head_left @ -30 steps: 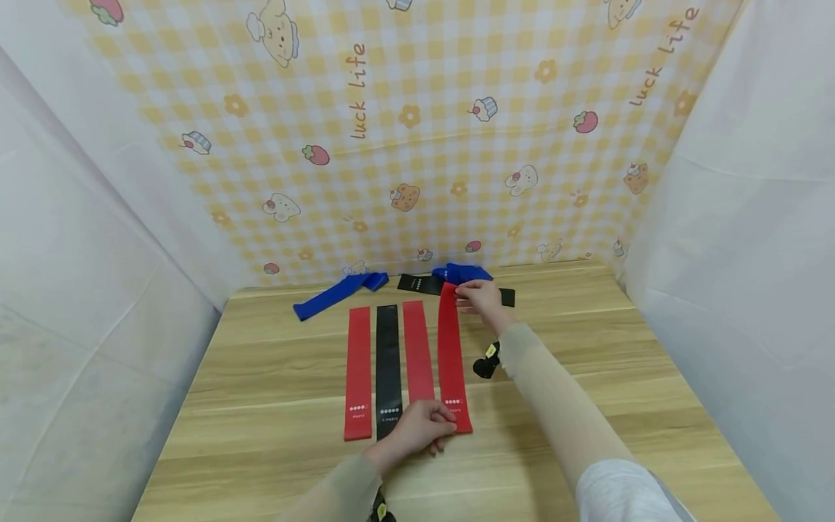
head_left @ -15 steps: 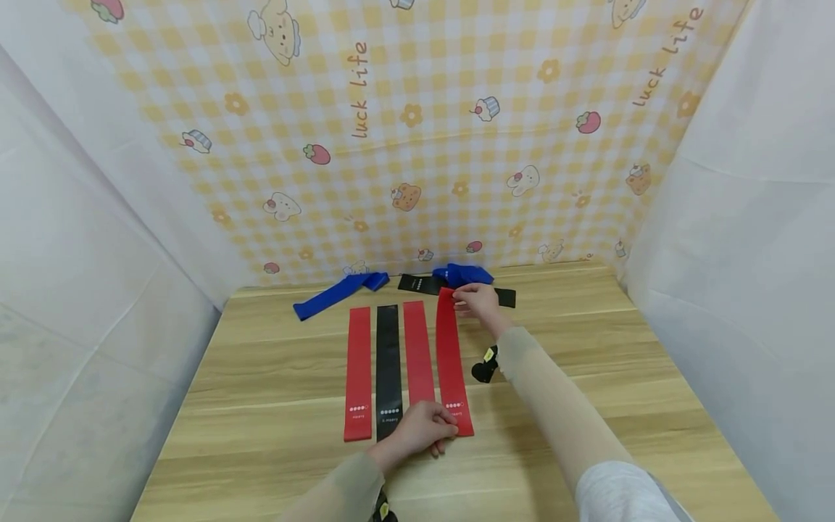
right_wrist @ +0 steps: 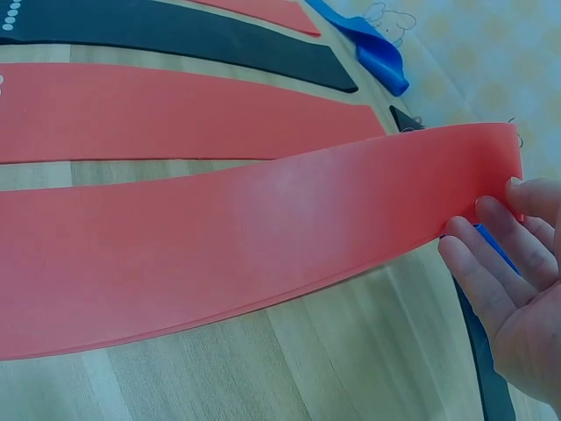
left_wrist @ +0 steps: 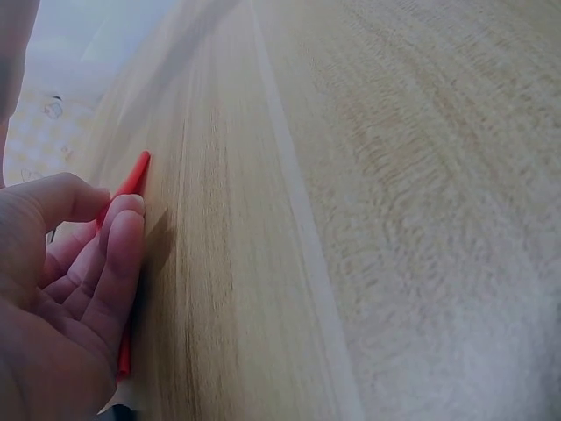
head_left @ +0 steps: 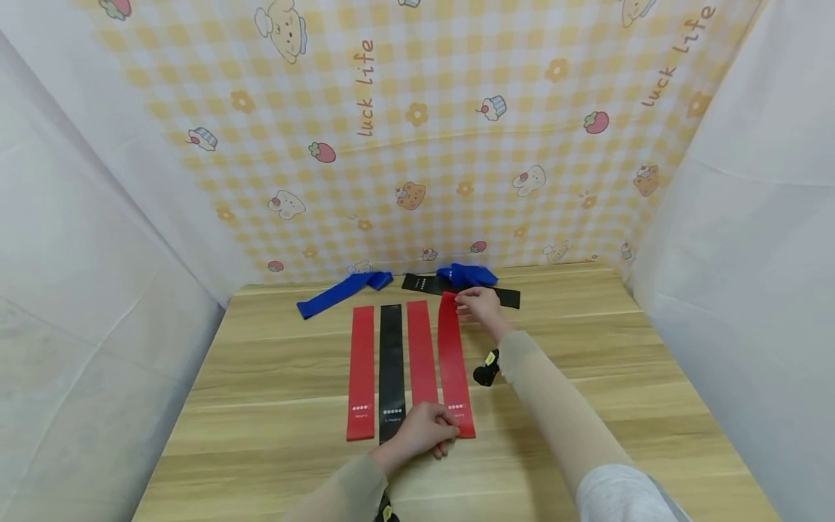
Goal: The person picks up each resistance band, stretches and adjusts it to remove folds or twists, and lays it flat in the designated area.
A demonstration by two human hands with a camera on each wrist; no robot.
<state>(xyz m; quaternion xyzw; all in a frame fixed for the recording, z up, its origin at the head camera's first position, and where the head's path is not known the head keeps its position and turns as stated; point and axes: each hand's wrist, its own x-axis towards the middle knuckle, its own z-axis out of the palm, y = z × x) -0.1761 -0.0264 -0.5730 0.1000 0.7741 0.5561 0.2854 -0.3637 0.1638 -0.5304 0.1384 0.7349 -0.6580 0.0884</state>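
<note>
A red resistance band point(head_left: 452, 355) is stretched lengthwise between both hands, the rightmost of a row. My right hand point(head_left: 481, 307) pinches its far end between thumb and fingers; in the right wrist view that end of the band point(right_wrist: 377, 189) is raised off the table. At the near end my left hand point(head_left: 427, 429) pinches the corner, and the left wrist view shows thumb and fingertips on the red edge point(left_wrist: 131, 180). Left of it lie another red band point(head_left: 420, 348), a black band point(head_left: 391, 362) and a third red band point(head_left: 362, 370), flat and side by side.
Along the back lie a partly folded blue band point(head_left: 335, 293), a crumpled blue band point(head_left: 466, 275) and a black band point(head_left: 509, 298) under it. A patterned curtain point(head_left: 417, 145) closes off the back of the wooden table point(head_left: 261, 406), with white cloth point(head_left: 730, 254) at the sides.
The far end of the held red band has come down slightly and toward me with my right hand. The left hand keeps its pinch at the near end.
</note>
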